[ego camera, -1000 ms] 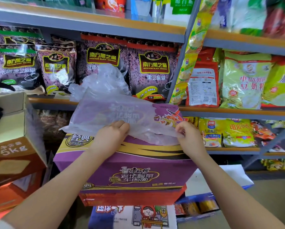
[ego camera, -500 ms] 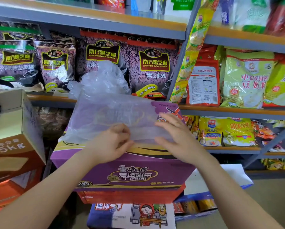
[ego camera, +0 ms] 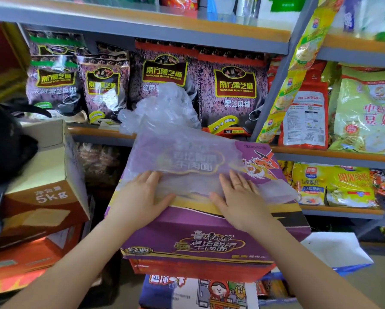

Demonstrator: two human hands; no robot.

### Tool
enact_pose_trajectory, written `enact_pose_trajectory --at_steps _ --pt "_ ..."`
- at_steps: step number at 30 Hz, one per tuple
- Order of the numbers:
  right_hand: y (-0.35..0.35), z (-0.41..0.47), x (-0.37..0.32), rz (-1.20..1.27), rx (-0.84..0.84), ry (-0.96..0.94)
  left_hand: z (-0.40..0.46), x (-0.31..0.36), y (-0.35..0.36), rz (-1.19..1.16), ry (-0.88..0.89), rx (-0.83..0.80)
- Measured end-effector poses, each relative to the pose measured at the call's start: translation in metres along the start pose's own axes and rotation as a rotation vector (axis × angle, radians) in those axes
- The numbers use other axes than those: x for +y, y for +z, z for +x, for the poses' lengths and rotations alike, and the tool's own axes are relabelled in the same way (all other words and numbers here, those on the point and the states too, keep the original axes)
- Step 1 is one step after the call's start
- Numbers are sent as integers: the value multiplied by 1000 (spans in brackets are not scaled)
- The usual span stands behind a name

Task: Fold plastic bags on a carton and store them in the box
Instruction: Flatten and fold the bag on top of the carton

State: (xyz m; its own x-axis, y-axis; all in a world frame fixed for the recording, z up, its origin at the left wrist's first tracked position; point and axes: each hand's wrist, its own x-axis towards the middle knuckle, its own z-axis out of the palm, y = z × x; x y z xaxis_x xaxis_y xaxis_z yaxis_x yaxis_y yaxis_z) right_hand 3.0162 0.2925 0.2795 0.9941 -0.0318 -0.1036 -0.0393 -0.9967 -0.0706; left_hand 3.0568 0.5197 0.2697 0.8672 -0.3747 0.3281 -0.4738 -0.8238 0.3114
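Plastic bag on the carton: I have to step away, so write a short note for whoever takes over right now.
Left hand: open, flat on the plastic bag.
Right hand: open, pressing the bag's near fold; no grip on it.
The bag lies spread on the purple carton, near edge folded over.
More crumpled bags wait behind it.
The open brown box stands to the left.
Left: finish folding, then store the bag in the box.

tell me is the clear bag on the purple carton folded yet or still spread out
Partly folded: the plastic bag lies flat on the purple carton, its near edge doubled over under the flat left hand and right hand.
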Motion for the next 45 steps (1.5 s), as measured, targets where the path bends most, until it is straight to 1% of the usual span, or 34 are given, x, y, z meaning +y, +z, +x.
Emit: enact_pose_trajectory --at_steps 1,2,3,5,7,9,11,12,14,17,19,21,22,23,25,27,29,30,32,35,38,41,45 --pt "-3 3 -9 -2 74 -30 -1 -5 -4 -56 -20 7" --pt "-5 6 -19 9 143 -97 -2 -11 -7 -119 -41 14" --pt "-9 10 -32 32 173 -193 -3 -18 -11 -153 -51 27" --pt "-12 19 -55 60 178 -397 -4 -34 -15 -116 -19 69" --pt "-12 30 -75 57 167 -507 -7 -48 -21 -112 -16 27" --pt "-10 41 -84 45 155 -556 -11 -58 -28 -135 -11 -53" --pt "-10 45 -89 20 178 -607 -13 -64 -31 -121 62 -71" --pt "-10 47 -89 -6 205 -618 -14 -68 -31 -120 96 -44" --pt "-8 50 -86 -65 309 -643 -16 -72 -28 -114 135 25" --pt "-3 45 -80 -62 359 -663 -18 -73 -24 -96 176 98" --pt "6 42 -74 -65 294 -651 -19 -74 -22 -50 235 74" --pt "11 37 -69 -25 129 -684 -20 -74 -27 -24 219 6" --pt "12 33 -67 1 48 -671 -20 -72 -31 -27 169 -33" --pt "10 28 -66 19 -54 -611 -19 -69 -36 -26 121 -57" --pt "8 19 -67 -1 -100 -561 -9 -58 -39 40 85 -34" --pt "7 16 -73 -9 -93 -538 5 -43 -31 96 138 -23" --pt "7 17 -80 14 -65 -500 15 -33 -11 139 230 -78" --pt "8 16 -81 24 -57 -469 18 -30 -2 151 240 -124" --pt "11 15 -77 38 -44 -409 19 -28 8 133 166 -196" --pt "12 10 -56 50 -42 -318 16 -34 10 180 -37 -249" --pt "12 7 -25 30 -22 -223 15 -35 5 238 -109 -308" --pt "11 4 7 23 -24 -95 15 -34 2 261 -170 -314" --pt "5 -6 35 2 -31 21 16 -23 4 279 -272 -258"
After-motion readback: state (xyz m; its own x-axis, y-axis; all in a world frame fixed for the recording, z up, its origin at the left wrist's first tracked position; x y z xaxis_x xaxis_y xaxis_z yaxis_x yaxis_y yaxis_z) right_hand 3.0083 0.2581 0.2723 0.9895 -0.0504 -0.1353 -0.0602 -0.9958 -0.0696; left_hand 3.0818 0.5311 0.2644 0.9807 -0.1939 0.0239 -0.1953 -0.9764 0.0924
